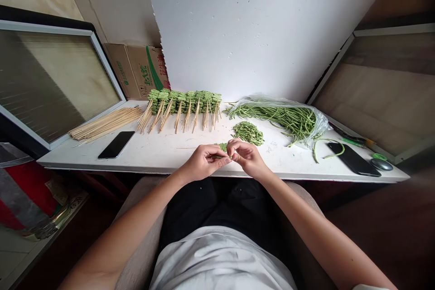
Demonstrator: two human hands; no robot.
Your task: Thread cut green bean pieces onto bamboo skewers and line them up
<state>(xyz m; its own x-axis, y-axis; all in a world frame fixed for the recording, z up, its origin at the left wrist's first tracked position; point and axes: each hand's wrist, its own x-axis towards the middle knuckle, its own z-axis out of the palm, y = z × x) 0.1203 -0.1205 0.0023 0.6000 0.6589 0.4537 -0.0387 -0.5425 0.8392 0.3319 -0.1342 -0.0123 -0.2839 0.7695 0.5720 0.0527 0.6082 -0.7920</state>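
Head camera looks down on two bare hands meeting just above the front edge of a long, white, scuffed tabletop (152, 156). The left hand (202, 163) pinches a thin, pale wooden skewer (190, 148) between thumb and curled fingers, its tip running out to the left. The right hand (246, 157) is bent inward, its fingers (238, 146) closed around short green bean pieces (222, 146) clustered on the skewer, right between the hands. The fingers hide the exact grip, so how far the skewer passes through the pieces cannot be told.

The step in hand looks like threading cut beans onto this skewer, and it seems only partly filled. The next move appears to call for a firm pinch and another piece from the loose heap of chopped green beans (248, 133), pressed snugly against the rest.

Ahead on the table, a tight row of finished bean skewers (183, 103) lies with bare wooden ends toward the person. To the left lies a bundle of unused pale bamboo skewers (105, 123). To the right, long uncut green beans (288, 120) rest on a clear plastic bag (306, 108)
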